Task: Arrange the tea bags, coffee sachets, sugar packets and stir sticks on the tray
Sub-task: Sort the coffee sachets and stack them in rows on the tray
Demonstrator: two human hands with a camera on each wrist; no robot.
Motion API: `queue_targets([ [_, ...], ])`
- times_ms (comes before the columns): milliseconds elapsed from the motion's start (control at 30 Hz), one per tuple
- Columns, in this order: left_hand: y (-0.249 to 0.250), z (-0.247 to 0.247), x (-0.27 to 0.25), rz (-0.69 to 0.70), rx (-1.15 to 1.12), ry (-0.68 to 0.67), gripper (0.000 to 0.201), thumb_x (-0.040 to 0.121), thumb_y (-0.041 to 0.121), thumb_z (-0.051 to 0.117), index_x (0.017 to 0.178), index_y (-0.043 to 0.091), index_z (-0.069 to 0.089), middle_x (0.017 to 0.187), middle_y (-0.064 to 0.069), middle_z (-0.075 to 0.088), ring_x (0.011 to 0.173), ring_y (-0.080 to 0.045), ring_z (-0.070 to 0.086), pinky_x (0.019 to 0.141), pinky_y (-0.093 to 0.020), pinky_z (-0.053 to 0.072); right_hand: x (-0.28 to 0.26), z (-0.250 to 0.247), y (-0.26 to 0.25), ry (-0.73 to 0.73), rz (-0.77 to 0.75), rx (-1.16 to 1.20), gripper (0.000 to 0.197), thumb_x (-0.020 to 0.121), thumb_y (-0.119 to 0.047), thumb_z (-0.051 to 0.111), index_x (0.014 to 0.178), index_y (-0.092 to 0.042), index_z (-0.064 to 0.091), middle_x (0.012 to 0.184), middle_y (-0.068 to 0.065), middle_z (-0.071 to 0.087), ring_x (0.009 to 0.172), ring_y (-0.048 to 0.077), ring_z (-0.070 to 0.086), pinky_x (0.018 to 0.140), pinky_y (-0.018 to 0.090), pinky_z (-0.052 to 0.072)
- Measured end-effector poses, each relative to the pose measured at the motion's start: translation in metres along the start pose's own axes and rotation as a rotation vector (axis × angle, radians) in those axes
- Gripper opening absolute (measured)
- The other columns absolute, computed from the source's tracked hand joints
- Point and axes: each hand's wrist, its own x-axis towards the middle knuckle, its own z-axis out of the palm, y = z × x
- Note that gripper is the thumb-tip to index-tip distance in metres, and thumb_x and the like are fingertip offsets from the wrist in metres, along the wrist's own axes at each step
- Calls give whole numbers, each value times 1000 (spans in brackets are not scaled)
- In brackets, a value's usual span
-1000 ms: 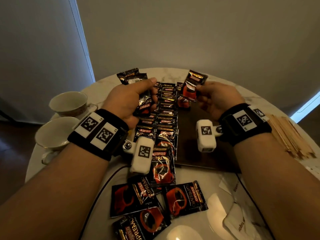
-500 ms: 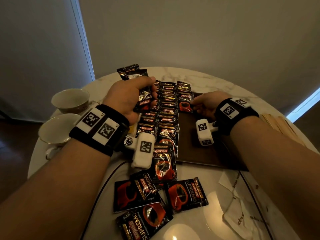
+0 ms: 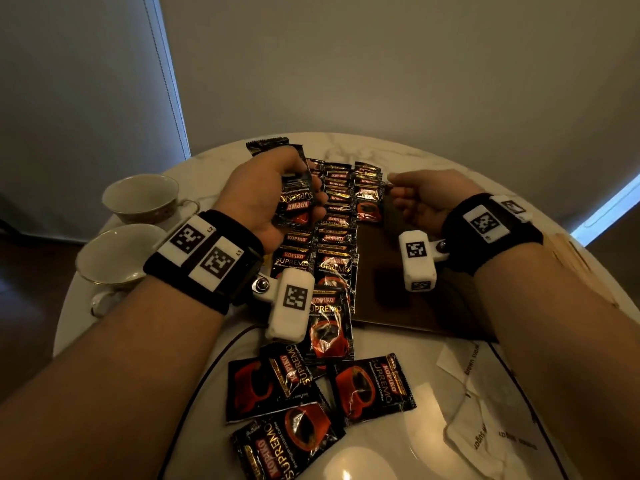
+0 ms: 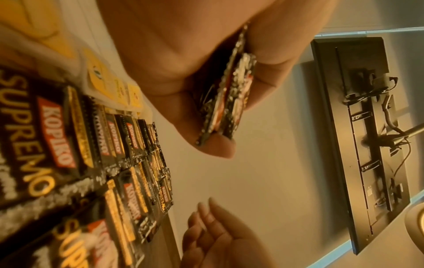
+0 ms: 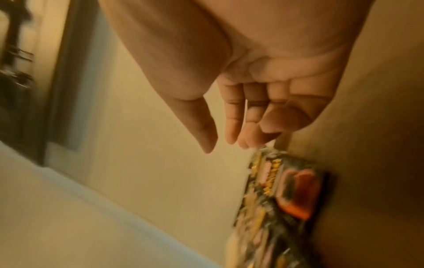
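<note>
A person's left hand grips a small stack of coffee sachets above a round marble table, thumb clamped on top; the left wrist view shows the packets edge-on, squeezed between thumb and fingers. The right hand hovers over the dark tray with fingers relaxed and holding nothing, its fingertips just beside the top edge of the last sachet laid in a third, short row (the right wrist view is blurred, so actual contact cannot be confirmed). Two longer rows of overlapping sachets run down the tray's left side, the nearest packet hanging past the tray's front edge. Four loose sachets lie in a heap on the table close to the camera. White sugar packets sit at lower right, wooden stir sticks behind the right forearm, and two teacups stand at left.
</note>
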Motion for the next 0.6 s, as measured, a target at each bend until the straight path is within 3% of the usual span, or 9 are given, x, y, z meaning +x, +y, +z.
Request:
queue_targets([
  [167,-5,5,1,19,53,52,19,95,15,72,108,1,69,90,-16,76,75,-25,76,58,-33,60,-55,18,-7,-381,-100,-105,18,87,-39,75,89,-22,68,69,-5,62,60,10,57,56,24,39],
  [267,-6,7,-2,20,76,25,28,90,17,78,111,2,71,100,-17,78,84,-31,77,65,-36,61,-63,30,3,-451,-160,-214,28,74,-45,85,86,-24,71,82,-2,68,68,11,61,56,25,43],
  [433,-9,10,-7,30,178,30,23,86,20,82,100,3,75,97,-17,79,91,-37,77,83,-48,62,-60,39,12,-384,-366,-94,18,84,-8,80,81,-17,64,85,8,67,73,20,62,60,30,49],
  [533,-8,11,-5,28,173,65,25,88,21,80,105,3,74,94,-15,79,87,-35,78,77,-46,63,-63,37,9,-452,-497,-66,22,82,2,77,89,-13,63,84,11,62,69,19,60,59,30,50],
  [600,-8,11,-5,10,148,63,20,91,19,76,104,3,73,90,-14,78,80,-31,77,71,-41,62,-70,37,4,-530,-592,-168,29,79,4,79,99,-12,65,79,0,61,71,12,62,63,26,53],
])
